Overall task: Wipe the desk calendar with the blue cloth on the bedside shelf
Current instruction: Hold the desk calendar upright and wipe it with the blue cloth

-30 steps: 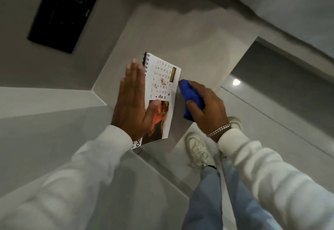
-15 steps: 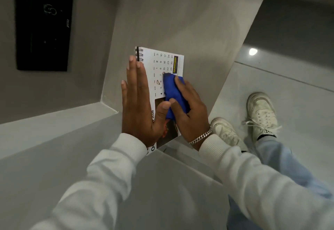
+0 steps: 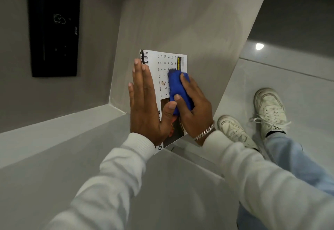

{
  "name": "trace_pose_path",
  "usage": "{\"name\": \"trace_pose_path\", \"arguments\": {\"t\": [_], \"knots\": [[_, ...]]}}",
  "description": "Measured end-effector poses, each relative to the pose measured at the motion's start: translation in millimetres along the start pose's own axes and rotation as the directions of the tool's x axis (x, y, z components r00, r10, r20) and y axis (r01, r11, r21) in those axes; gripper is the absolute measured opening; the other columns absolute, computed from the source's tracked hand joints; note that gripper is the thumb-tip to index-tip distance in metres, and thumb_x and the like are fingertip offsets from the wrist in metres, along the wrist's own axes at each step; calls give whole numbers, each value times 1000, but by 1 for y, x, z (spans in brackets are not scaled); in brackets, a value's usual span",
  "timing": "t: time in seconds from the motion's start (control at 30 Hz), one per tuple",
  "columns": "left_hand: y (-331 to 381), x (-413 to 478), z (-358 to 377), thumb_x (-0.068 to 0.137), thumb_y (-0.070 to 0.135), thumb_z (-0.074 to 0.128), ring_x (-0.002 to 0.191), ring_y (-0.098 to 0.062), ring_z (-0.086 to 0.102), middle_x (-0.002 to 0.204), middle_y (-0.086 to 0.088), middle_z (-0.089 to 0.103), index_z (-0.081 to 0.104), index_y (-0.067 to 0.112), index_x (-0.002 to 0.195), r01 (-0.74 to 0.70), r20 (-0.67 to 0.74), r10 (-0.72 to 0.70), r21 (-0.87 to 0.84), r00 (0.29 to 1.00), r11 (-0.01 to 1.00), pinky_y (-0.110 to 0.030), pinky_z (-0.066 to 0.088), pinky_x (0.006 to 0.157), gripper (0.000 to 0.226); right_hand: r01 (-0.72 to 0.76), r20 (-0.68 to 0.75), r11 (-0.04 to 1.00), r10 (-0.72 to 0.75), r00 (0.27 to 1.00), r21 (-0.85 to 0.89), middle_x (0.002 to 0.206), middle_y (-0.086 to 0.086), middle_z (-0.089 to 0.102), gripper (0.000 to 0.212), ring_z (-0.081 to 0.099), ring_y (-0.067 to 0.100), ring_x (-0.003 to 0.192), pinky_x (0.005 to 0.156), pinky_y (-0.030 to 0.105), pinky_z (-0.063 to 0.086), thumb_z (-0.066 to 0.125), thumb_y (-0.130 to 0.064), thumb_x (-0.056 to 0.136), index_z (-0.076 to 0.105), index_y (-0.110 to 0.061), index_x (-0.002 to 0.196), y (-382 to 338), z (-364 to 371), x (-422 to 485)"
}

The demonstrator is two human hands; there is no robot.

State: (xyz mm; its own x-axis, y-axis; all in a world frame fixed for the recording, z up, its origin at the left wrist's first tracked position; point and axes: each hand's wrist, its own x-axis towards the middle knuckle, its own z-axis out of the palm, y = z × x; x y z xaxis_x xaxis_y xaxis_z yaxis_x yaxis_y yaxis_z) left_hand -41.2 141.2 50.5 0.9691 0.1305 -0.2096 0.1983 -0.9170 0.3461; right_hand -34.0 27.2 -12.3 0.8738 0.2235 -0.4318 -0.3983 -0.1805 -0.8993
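The left hand (image 3: 144, 103) and the blue cloth (image 3: 178, 90) under the right hand (image 3: 194, 110) hide much of the desk calendar (image 3: 167, 61); its photograph is mostly covered, its small print illegible. Both sleeves run off the lower edge.

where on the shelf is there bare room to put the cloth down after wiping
Bare shelf runs beyond the desk calendar toward the wall, and to its right up to the shelf's slanted edge. The lower ledge on the left is bare too. It is crowded at the calendar itself: the left hand lies flat on it and the right hand presses the blue cloth there.
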Motion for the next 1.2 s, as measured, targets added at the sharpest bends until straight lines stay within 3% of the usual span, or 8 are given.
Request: {"name": "trace_pose_path", "arguments": {"t": [0.17, 0.33, 0.4, 0.5, 0.67, 0.8, 1.0, 1.2], "knots": [[1, -1, 0, 92, 64, 17, 155, -24, -6, 164, -9, -9, -5, 8, 153, -3, 2, 3, 57, 1000, 998, -47, -5, 126, 85, 38, 74, 998, -34, 997, -53, 157, 7, 25, 53, 27, 17, 142, 107, 5, 18, 51, -26, 96, 30, -26, 144, 9, 1, -28], [2, -1, 2, 92, 66, 12, 155, -24, -6, 165, -15, -6, -5, 8, 154, 10, 9, -11, 72, 1000, 997, -48, -3, 126, 86, 118, 15, 992, -117, 993, -49, 156, 11, 27, 52, 24, 17, 142, 113, 17, 21, 50, -25, 96, 33, -18, 144, -2, -1, 10], [2, -1, 1, 91, 67, 10, 155, -25, -5, 165, -17, -6, -4, 8, 154, 21, 9, -21, 81, 1000, 996, -46, -3, 126, 87, 75, 8, 997, -74, 997, -34, 156, 10, 27, 52, 25, 23, 144, 116, 30, 26, 50, -24, 97, 31, -19, 145, -3, 1, 18], [2, -2, 0, 91, 67, 10, 155, -25, -6, 164, -8, -11, -4, 8, 154, 22, 13, -23, 102, 1000, 995, -45, -4, 126, 87, 32, 34, 999, -31, 999, -31, 157, 10, 25, 54, 24, 24, 145, 115, 33, 29, 48, -24, 97, 27, -19, 146, 1, 2, 5], [-2, -2, 1, 93, 64, 13, 155, -25, -8, 163, -3, -15, -9, 13, 154, 3, 12, -4, 108, 1000, 994, -45, -5, 126, 83, 50, 82, 998, -47, 996, -31, 157, 5, 23, 54, 24, 10, 140, 106, 4, 18, 50, -26, 96, 30, -22, 145, 7, 1, -22], [-5, -3, 4, 92, 67, 10, 155, -24, -9, 163, -3, -15, -8, 12, 155, -7, 18, 5, 107, 1000, 994, -49, -2, 126, 85, 153, 4, 988, -153, 988, -5, 155, 6, 28, 51, 28, 9, 136, 111, 22, 30, 53, -23, 95, 36, -17, 143, -5, 5, 6], [-3, -4, 1, 91, 67, 11, 155, -26, -7, 164, -5, -12, -5, 8, 154, -2, 19, 1, 82, 1000, 997, -49, -2, 126, 88, 59, -22, 997, -60, 998, -42, 155, 10, 29, 53, 31, 21, 140, 113, 39, 36, 52, -23, 96, 32, -18, 144, 3, 3, 11], [-5, -3, 2, 91, 68, 11, 155, -25, -8, 163, -1, -17, -11, 14, 154, -10, 21, 9, 70, 1000, 997, -51, 3, 126, 85, 129, 56, 991, -130, 990, 20, 154, -1, 27, 49, 35, 14, 137, 109, 7, 26, 52, -30, 94, 42, -21, 140, 4, 0, -19]]}}
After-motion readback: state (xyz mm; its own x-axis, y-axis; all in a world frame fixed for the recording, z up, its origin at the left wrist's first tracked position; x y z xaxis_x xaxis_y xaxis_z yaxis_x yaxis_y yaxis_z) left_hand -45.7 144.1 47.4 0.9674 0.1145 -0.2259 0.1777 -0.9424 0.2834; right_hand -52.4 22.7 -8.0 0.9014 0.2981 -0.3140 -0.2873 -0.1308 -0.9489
